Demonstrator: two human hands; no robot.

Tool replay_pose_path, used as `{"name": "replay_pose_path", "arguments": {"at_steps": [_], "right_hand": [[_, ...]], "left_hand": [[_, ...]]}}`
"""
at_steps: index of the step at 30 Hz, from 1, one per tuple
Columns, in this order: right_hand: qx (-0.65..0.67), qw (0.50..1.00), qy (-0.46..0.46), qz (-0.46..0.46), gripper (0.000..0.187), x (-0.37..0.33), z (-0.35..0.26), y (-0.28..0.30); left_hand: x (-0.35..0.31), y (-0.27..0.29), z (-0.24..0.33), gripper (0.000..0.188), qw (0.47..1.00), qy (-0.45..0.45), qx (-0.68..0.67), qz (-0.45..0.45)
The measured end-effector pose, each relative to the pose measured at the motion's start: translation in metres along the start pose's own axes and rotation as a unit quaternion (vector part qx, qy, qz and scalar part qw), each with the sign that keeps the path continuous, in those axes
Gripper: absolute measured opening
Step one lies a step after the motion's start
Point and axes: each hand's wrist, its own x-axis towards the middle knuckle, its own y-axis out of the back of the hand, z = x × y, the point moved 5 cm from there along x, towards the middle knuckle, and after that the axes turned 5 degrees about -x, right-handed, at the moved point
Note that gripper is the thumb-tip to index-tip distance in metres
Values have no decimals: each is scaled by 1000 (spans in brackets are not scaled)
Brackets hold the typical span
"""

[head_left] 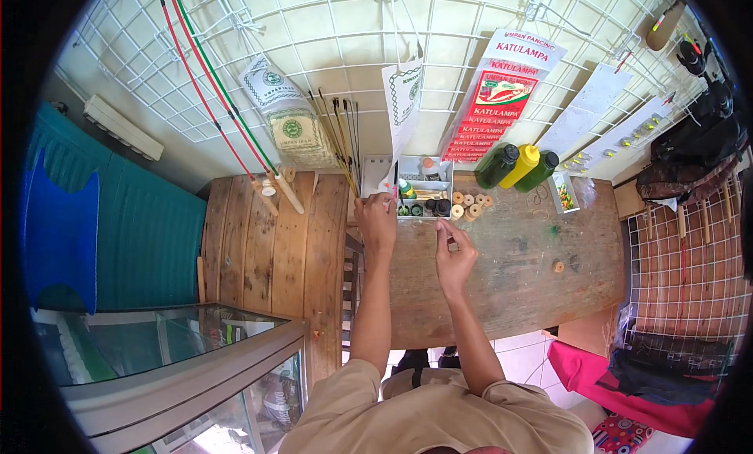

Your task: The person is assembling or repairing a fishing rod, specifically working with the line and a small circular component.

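My left hand (376,220) is at the left edge of a white compartment tray (450,171), its fingers bent together; what they hold, if anything, I cannot make out. A white paper strip hangs down just above its fingertips. My right hand (456,258) is raised before the tray's front right corner, thumb and fingers pinched; anything between them is too small to see. In the tray stand a clear bottle with an orange cap (430,170), a green bottle (406,189) and small dark jars (442,207). Several wooden spools (473,211) are grouped right of the tray.
Behind the spools lean two dark green bottles (540,171) and a yellow bottle (519,167). A small white box (564,193) of colourful bits sits farther right, and a lone spool (558,266) lies on the wooden table (502,289). Fishing rods (227,109) lean against the white wire grid at left.
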Motion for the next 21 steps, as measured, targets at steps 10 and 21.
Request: {"name": "replay_pose_path", "arguments": {"at_steps": [10, 21], "right_hand": [[16, 1000, -16, 9, 14, -3, -3, 12], [52, 997, 28, 43, 15, -16, -14, 52]], "left_hand": [[-29, 12, 14, 15, 965, 38, -257, 23], [-71, 45, 73, 24, 940, -40, -339, 13]]}}
